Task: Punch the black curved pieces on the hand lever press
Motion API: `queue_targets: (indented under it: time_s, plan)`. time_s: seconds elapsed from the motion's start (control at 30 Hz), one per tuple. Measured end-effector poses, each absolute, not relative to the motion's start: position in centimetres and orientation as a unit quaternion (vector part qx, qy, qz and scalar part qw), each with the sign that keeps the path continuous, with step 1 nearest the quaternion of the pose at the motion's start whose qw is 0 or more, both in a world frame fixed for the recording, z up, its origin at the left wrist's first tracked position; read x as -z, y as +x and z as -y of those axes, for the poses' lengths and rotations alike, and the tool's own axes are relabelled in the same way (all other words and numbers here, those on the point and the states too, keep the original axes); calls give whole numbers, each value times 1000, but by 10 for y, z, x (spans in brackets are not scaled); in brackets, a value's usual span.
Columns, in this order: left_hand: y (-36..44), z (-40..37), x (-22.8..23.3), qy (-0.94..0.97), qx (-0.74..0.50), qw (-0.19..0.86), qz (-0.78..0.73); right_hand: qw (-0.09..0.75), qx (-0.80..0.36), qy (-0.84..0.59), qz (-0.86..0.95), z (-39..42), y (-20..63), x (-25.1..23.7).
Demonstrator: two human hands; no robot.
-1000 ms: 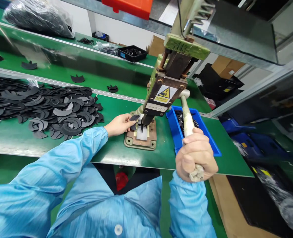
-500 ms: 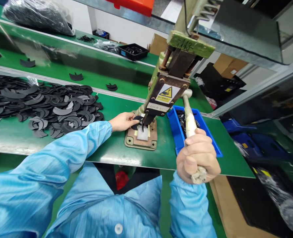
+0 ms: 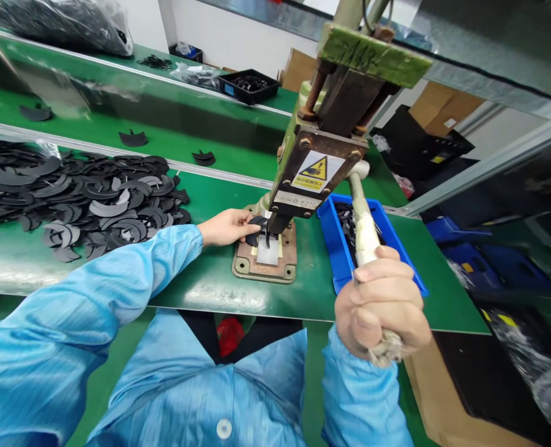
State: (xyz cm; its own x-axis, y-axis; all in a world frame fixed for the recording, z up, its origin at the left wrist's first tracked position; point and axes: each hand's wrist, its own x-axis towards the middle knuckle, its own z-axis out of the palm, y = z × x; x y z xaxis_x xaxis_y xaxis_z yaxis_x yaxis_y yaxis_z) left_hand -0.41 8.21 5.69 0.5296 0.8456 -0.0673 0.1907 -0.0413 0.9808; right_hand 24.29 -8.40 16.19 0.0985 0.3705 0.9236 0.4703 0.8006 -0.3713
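Note:
My left hand [image 3: 228, 228] pinches a curved black plastic piece [image 3: 255, 231] at the foot of a green hand press [image 3: 298, 171]. The piece lies against the metal fixture [image 3: 268, 251] under the ram, which hides part of its inner edge. Wrapped around the press lever [image 3: 364, 226], near its cloth-bound end, is my right hand [image 3: 383, 307]. A yellow warning label [image 3: 317, 171] is fixed to the press front.
A large heap of curved black pieces [image 3: 102, 205] covers the bench at left. Beside the press on the right stands a blue bin [image 3: 394, 254] with small black parts. Several single pieces lie on the green strip behind, and a black tray [image 3: 248, 85] sits farther back.
The lever and my right hand have come slightly lower and toward me. The view has shifted a little. My left hand still holds the black piece at the fixture.

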Motion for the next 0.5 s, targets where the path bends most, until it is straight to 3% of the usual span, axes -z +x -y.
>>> queue_targets:
  time_s: [0.5]
  plan:
    - [0,-87,-72,637,-195,593,-453,690,46,-317,649,81,239,-162]
